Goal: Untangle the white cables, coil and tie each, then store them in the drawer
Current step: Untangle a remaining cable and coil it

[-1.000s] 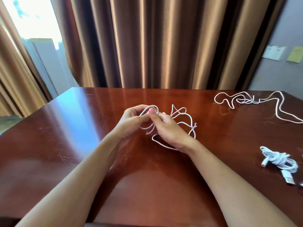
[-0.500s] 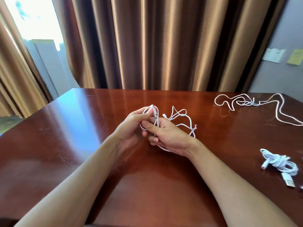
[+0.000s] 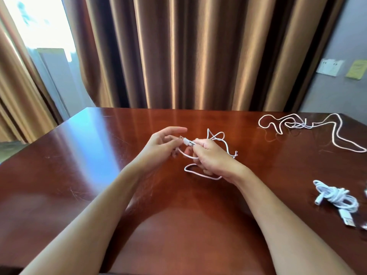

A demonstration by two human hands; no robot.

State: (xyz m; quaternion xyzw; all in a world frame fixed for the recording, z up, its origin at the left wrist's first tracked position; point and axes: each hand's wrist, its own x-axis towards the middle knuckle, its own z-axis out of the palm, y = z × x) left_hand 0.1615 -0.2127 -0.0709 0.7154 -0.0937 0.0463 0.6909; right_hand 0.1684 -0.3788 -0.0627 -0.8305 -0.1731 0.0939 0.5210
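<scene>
Counting three white cables (image 3: 220, 143), two hands (image 3: 210, 155).

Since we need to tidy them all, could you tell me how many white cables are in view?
3: one held in the hands at the table's middle, one loose at the far right, one coiled and tied at the near right edge.

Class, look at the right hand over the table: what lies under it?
Under the right hand a loop of the white cable lies on the table, showing on its near side. More loops rise behind it. The stretch inside the hand is covered.
</scene>
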